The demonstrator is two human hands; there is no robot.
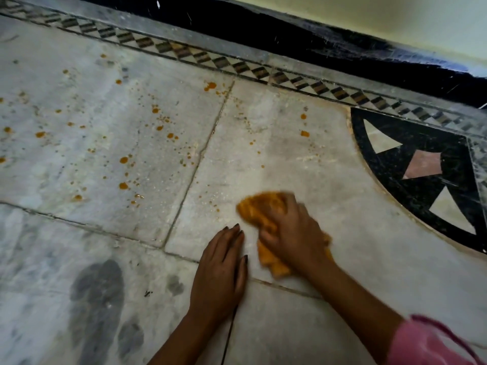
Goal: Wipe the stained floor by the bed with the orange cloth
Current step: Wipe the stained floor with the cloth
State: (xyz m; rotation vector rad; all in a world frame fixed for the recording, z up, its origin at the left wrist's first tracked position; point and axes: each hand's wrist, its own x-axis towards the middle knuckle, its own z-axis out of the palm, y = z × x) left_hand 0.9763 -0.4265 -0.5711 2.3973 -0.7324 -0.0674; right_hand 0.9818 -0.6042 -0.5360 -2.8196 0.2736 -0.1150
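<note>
The cloth point(259, 210) is smeared by blur, and its middle is hidden under the right hand point(292, 233). Only a bunched end at 12 o'clock of the hand and a flap at 6 o'clock show. Its long axis runs from 11 to 5 o'clock. It lies on the floor point(342, 272) just below the picture's centre, towards 5 o'clock. The right hand's fingers curl over it and grip it against the stone.

The left hand point(221, 270) is just beside the cloth at its 9 o'clock. It lies flat on the floor with straight fingers pointing to 12 o'clock and holds nothing. Its forearm is cut off by the bottom edge.

A pink sleeve point(427, 343) at 5 o'clock is cut by the corner. Orange stains point(123, 185) dot the slabs from 9 to 1 o'clock, well apart from the cloth. A black inlay point(427, 143) at 3 o'clock runs out of frame. What the dark band point(290, 30) at 12 o'clock belongs to is hard to tell.
</note>
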